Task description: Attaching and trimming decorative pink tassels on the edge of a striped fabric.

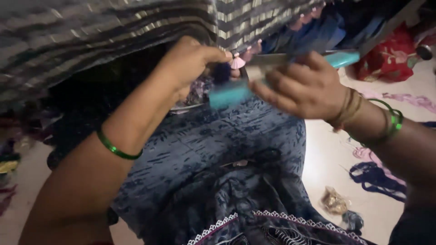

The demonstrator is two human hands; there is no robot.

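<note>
Left hand: we see our left hand (188, 63), a green bangle on its wrist, pinching the fringed edge of the striped cloth (113, 31) between thumb and fingers, beside a small pink tassel (237, 62).
Right hand: our right hand (302, 86) is clenched around teal-handled scissors (254, 77), blurred, their blades held just under the cloth's edge near the tassel.
Striped cloth: it hangs across the top of the view, grey with pale metallic stripes.
Lap: dark blue patterned fabric (227, 159) with a white scalloped trim lies below both hands.
Floor: purple and pink cloth scraps (377, 174) lie at right; a red bundle (386, 59) sits beyond.
Containers: we cannot make out any.
</note>
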